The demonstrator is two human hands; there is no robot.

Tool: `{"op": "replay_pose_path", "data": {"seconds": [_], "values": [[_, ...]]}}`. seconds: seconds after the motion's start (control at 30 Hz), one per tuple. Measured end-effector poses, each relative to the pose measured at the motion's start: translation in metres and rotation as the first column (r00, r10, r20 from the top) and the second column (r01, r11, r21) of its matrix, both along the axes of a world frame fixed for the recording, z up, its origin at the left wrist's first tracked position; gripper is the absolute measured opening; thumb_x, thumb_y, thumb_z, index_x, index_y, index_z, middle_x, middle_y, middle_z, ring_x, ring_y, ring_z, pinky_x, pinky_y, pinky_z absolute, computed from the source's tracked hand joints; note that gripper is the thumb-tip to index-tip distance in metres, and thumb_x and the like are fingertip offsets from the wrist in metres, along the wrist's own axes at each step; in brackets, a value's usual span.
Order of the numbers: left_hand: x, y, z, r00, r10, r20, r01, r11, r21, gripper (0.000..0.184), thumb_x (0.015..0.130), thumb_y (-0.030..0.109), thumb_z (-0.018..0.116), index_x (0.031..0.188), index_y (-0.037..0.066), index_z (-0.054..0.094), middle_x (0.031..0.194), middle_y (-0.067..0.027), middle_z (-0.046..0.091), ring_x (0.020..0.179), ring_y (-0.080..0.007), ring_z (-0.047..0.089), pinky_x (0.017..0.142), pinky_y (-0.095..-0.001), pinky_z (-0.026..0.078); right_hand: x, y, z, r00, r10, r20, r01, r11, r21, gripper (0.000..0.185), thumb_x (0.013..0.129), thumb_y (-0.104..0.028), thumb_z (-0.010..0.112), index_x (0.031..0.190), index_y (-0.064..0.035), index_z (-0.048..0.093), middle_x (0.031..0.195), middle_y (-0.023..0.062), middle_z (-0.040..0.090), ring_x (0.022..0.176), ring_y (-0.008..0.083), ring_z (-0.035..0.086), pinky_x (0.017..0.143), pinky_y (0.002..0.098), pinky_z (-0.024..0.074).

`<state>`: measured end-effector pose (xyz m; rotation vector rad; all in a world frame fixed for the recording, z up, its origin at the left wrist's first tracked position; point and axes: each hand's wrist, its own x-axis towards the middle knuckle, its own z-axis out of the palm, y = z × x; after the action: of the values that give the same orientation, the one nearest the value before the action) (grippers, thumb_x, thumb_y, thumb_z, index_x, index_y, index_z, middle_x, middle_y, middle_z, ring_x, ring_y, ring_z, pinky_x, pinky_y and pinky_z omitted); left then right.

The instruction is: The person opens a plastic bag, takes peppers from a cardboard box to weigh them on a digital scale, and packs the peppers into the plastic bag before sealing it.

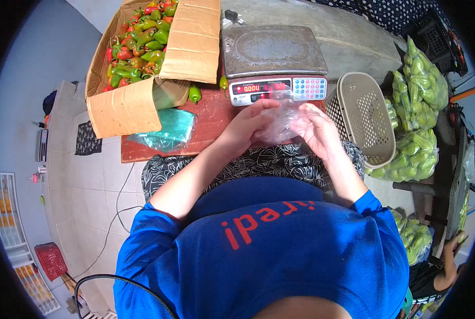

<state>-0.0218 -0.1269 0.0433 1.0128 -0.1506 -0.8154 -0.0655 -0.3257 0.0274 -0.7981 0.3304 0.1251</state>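
Between my two hands is a crumpled clear plastic bag (280, 123), held over my lap at the front edge of the red table (216, 119). My left hand (250, 123) has its fingers closed on the bag's left side. On the other side, my right hand (321, 129) pinches the bag between thumb and fingers. Just beyond the hands stands a digital weighing scale (274, 53) with a bare metal pan; its red display seems to show zero. To the left of my left hand lies a pack of green plastic bags (171, 130).
An open cardboard box (189, 42) of red and green peppers (141, 45) occupies the table's left. Loose green peppers (195, 94) lie beside it. At right are a perforated basket (362, 101) and bags of green vegetables (421, 80). Another person's arm (449, 263) shows lower right.
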Motion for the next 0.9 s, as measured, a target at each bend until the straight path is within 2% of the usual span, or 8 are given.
{"op": "replay_pose_path", "data": {"seconds": [0.17,0.2,0.33,0.4,0.47,0.53,0.73,0.9], "values": [[0.003,0.001,-0.022,0.689,-0.328,0.646,-0.249,0.730,0.637,0.040,0.082,0.019,0.063,0.118,0.011,0.048,0.089,-0.0106,0.064,0.082,-0.0229,0.065,0.070,-0.0357,0.051,0.003,-0.017,-0.061,0.836,0.277,0.474,-0.482,0.783,0.394,0.024,0.096,-0.011,0.046,0.115,0.0025,0.051,0.093,0.0106,0.061,0.078,0.0165,0.062,0.070,0.0306,0.0560],[0.006,0.000,-0.027,0.673,-0.343,0.655,-0.306,0.677,0.669,0.040,0.081,0.018,0.064,0.117,0.011,0.048,0.088,-0.0110,0.065,0.081,-0.0251,0.065,0.070,-0.0369,0.050,-0.010,-0.001,-0.024,0.989,0.146,0.006,-0.146,0.980,0.133,0.027,0.094,-0.007,0.048,0.117,0.0046,0.049,0.098,0.0105,0.060,0.083,0.0163,0.062,0.069,0.0292,0.0530],[0.028,0.003,-0.043,0.642,-0.425,0.639,-0.509,0.387,0.769,0.041,0.076,0.014,0.067,0.113,0.015,0.049,0.089,-0.0095,0.065,0.083,-0.0315,0.064,0.071,-0.0395,0.050,-0.019,0.028,0.008,0.833,0.542,0.107,-0.420,0.747,-0.515,0.034,0.085,0.000,0.053,0.119,0.0002,0.051,0.108,0.0105,0.060,0.096,0.0183,0.060,0.077,0.0320,0.0502],[0.035,0.014,-0.051,0.647,-0.365,0.670,-0.530,0.416,0.739,0.044,0.074,0.010,0.067,0.114,0.014,0.049,0.087,-0.0076,0.065,0.084,-0.0311,0.065,0.071,-0.0399,0.050,-0.019,0.029,-0.001,0.723,0.690,-0.042,-0.440,0.414,-0.797,0.039,0.080,0.004,0.054,0.119,-0.0028,0.052,0.112,0.0122,0.060,0.103,0.0218,0.059,0.084,0.0348,0.0486],[0.040,0.026,-0.056,0.679,-0.317,0.663,-0.528,0.417,0.740,0.049,0.069,0.007,0.068,0.115,0.014,0.050,0.089,-0.0075,0.065,0.090,-0.0306,0.064,0.074,-0.0407,0.050,-0.016,0.029,-0.005,0.723,0.681,0.112,-0.118,0.283,-0.952,0.044,0.077,0.006,0.054,0.118,-0.0062,0.053,0.115,0.0142,0.058,0.104,0.0256,0.059,0.086,0.0368,0.0482],[0.037,0.036,-0.075,0.650,-0.367,0.666,-0.505,0.447,0.739,0.051,0.068,0.009,0.069,0.115,0.014,0.051,0.094,-0.0086,0.064,0.093,-0.0302,0.064,0.076,-0.0407,0.050,-0.018,0.033,-0.015,0.740,0.604,0.297,0.184,0.243,-0.952,0.043,0.075,0.004,0.054,0.115,-0.0087,0.055,0.106,0.0152,0.058,0.098,0.0319,0.058,0.082,0.0411,0.0488],[0.022,0.043,-0.092,0.688,-0.431,0.584,-0.329,0.532,0.781,0.052,0.068,0.018,0.071,0.116,0.009,0.053,0.106,-0.0142,0.063,0.099,-0.0318,0.062,0.085,-0.0400,0.049,-0.014,0.010,-0.030,0.643,0.766,-0.004,0.275,-0.236,-0.932,0.015,0.075,-0.002,0.060,0.085,-0.0103,0.066,0.086,0.0093,0.054,0.084,0.0282,0.060,0.069,0.0394,0.0485],[-0.003,0.019,-0.078,0.652,-0.604,0.458,-0.067,0.555,0.829,0.056,0.073,0.017,0.070,0.122,0.004,0.046,0.092,-0.0121,0.063,0.085,-0.0222,0.062,0.074,-0.0330,0.049,0.002,-0.021,-0.068,0.796,0.591,0.130,0.347,-0.270,-0.898,0.027,0.072,-0.001,0.058,0.096,-0.0105,0.067,0.099,0.0117,0.058,0.094,0.0286,0.061,0.078,0.0376,0.0514]]}}
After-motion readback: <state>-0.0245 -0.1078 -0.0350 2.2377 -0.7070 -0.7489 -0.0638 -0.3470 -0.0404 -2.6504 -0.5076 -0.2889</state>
